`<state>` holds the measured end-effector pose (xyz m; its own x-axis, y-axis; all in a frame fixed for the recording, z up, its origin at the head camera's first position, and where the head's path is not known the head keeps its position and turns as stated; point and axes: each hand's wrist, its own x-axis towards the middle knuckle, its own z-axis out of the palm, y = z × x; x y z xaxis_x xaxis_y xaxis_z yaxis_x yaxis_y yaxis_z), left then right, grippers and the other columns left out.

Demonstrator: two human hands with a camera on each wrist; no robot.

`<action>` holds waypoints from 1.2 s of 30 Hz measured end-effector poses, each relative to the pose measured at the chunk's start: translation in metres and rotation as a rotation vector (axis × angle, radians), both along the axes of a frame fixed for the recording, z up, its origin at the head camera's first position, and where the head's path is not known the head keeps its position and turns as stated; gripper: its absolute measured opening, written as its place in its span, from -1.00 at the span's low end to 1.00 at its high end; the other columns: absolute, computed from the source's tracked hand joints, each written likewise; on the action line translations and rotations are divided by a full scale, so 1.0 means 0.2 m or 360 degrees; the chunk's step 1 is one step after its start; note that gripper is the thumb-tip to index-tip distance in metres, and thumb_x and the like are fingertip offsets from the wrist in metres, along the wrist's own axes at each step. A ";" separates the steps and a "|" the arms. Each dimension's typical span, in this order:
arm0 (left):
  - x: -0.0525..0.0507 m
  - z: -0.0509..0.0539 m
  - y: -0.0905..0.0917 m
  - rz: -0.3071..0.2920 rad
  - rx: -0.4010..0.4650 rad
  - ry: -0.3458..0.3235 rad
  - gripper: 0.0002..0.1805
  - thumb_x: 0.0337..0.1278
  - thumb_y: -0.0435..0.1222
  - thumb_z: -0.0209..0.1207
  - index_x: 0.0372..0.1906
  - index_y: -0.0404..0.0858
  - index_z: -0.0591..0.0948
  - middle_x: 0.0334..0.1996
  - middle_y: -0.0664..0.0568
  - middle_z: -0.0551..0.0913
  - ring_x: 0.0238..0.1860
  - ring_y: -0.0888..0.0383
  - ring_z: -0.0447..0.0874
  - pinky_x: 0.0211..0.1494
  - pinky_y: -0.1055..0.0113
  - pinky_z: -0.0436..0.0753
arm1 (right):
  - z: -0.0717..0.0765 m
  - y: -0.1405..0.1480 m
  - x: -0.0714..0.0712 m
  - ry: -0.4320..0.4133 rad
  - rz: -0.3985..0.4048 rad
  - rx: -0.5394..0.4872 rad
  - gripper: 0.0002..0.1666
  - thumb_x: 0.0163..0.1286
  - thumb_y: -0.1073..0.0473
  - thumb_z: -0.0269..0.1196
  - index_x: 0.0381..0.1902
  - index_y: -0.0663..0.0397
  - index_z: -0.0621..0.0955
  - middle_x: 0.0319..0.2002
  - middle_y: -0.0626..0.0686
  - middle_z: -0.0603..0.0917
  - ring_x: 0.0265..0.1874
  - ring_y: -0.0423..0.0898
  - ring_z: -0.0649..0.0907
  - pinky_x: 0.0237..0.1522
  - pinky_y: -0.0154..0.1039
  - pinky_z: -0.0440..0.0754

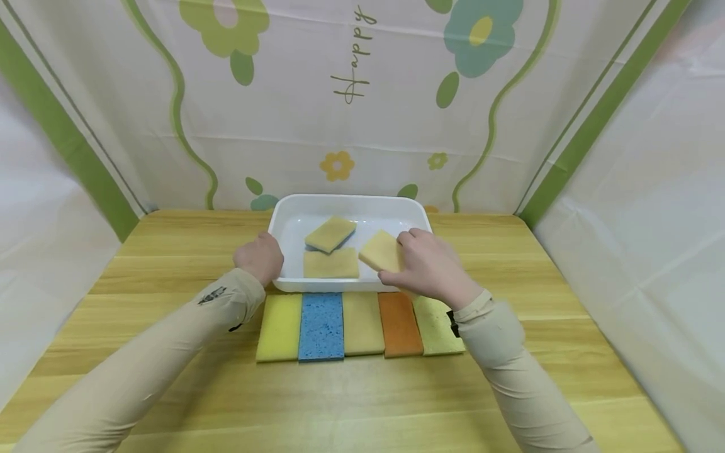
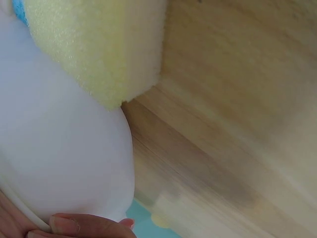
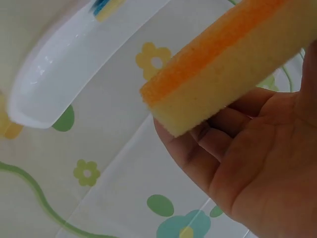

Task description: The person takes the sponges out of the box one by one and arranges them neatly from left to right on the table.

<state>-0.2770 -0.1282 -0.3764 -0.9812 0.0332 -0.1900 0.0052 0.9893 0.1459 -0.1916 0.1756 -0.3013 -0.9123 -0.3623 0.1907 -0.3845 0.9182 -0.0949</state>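
Note:
My left hand (image 1: 259,258) grips the left end of a white plastic tray (image 1: 334,285); the left wrist view shows its fingers (image 2: 84,224) curled at the rim. Above the tray's right part, my right hand (image 1: 427,267) holds a two-layer sponge (image 1: 379,250), cream face up. In the right wrist view this sponge's other layer is orange, with the fingers bent against its cream side. Inside the tray, a cream sponge with a blue underside (image 1: 330,233) lies askew behind another cream-topped sponge (image 1: 331,263).
Along the tray's front side a row of sponges lies on the wooden table (image 1: 351,402): yellow (image 1: 279,327), blue (image 1: 321,327), cream (image 1: 364,324), orange (image 1: 400,324) and pale yellow (image 1: 438,327). A flower-printed cloth (image 1: 283,113) hangs behind the tray.

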 end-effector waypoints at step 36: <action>-0.01 -0.01 0.00 0.0006 0.0005 -0.0022 -0.41 0.43 -0.29 -0.23 0.32 -0.72 0.11 -0.56 -0.23 0.53 -0.57 -0.02 0.57 -0.55 0.18 0.54 | -0.17 0.36 0.24 -0.0096 -0.0401 -0.0297 -0.36 0.16 -0.32 0.33 -0.33 0.20 0.57 -0.46 0.04 0.51 -0.54 -0.05 0.48 -0.58 -0.18 0.41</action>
<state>-0.2783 -0.1281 -0.3774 -0.9787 0.0301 -0.2032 -0.0005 0.9888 0.1489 -0.1429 0.2467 -0.3345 -0.9807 -0.0871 0.1753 -0.1354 0.9485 -0.2865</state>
